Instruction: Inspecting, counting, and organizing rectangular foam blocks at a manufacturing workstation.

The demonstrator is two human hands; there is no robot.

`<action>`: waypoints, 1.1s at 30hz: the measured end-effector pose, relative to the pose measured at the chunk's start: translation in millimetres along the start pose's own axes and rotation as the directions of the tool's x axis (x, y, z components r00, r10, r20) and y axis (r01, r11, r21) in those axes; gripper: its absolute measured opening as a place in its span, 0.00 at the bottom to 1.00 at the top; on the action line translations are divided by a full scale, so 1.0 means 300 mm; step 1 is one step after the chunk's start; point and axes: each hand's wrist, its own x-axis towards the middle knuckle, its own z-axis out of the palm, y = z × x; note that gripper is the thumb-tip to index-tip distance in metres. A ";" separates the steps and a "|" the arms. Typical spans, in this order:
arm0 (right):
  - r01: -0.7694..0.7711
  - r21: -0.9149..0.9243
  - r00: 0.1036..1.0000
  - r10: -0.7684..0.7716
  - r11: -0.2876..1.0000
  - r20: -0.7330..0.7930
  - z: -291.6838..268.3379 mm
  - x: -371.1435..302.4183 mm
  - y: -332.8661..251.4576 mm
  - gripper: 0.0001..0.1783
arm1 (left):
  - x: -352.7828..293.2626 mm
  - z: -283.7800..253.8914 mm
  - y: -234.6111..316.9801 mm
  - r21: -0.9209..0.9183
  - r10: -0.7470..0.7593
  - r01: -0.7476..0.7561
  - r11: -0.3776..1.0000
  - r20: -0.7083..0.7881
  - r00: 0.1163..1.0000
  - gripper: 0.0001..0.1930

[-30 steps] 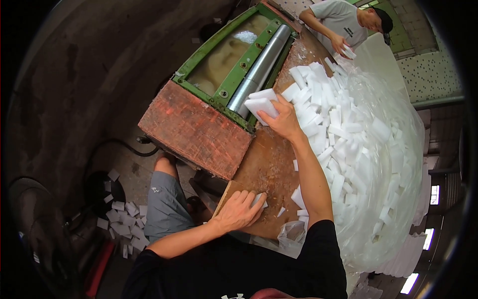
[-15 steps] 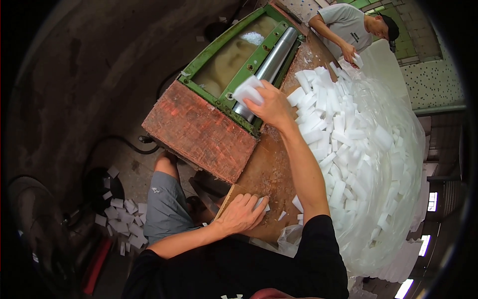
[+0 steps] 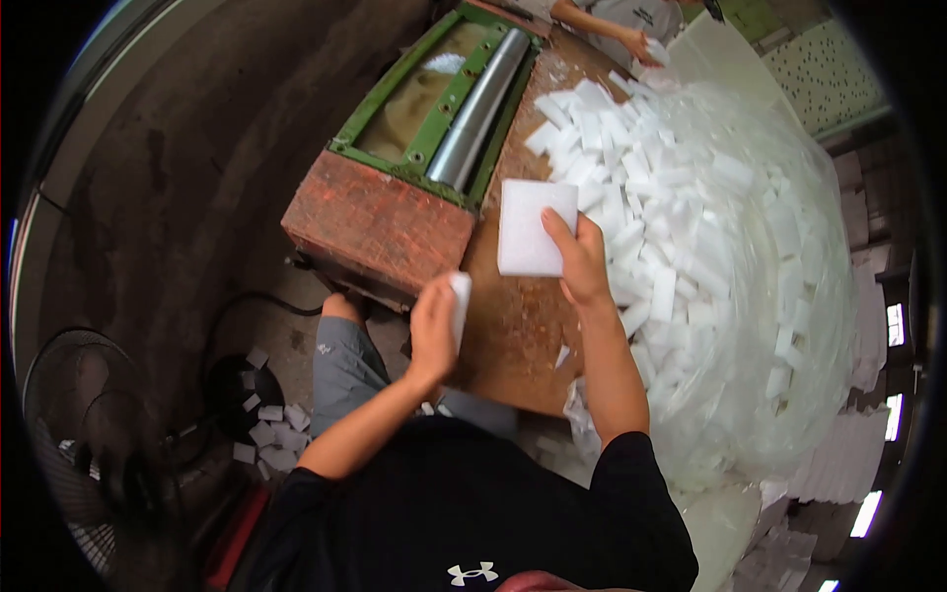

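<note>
A flat, square white foam block (image 3: 531,229) is gripped by my right hand (image 3: 586,259), thumb across its face, above the brown worktable (image 3: 508,331). To its left, my left hand (image 3: 432,328) is closed on another white foam piece (image 3: 460,308), seen nearly edge-on at the corner of a worn red wooden box (image 3: 380,219). Beyond both hands lies a green-framed machine (image 3: 431,148) with a long shiny metal roller (image 3: 480,109). A big heap of white foam blocks (image 3: 641,187) spreads on the right, close to my right forearm.
Clear plastic sheeting (image 3: 769,296) wraps the heap's right side. Another person's hand (image 3: 636,44) holds a white piece at the far end. Loose foam pieces (image 3: 281,434) lie on the floor at left, near a fan (image 3: 84,395) and a black hose (image 3: 247,301).
My right hand has come back from over the roller, still holding its block. My left hand has risen off the tabletop with a white piece. The whole view has shifted.
</note>
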 end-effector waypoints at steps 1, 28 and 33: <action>-0.028 -0.028 1.000 0.028 0.999 -0.001 -0.017 -0.086 -0.010 0.17 | 0.016 -0.008 0.046 -0.138 -0.175 0.172 0.975 -0.013 0.984 0.18; 0.106 -0.346 0.986 -0.143 0.932 -0.085 0.055 -0.461 -0.009 0.19 | -0.165 0.117 0.168 -0.227 -0.056 0.056 0.972 0.006 0.998 0.19; 0.113 -0.421 0.983 -0.162 0.900 -0.083 0.074 -0.495 -0.031 0.17 | -0.180 0.113 0.173 -0.122 0.115 -0.113 0.986 0.009 0.993 0.20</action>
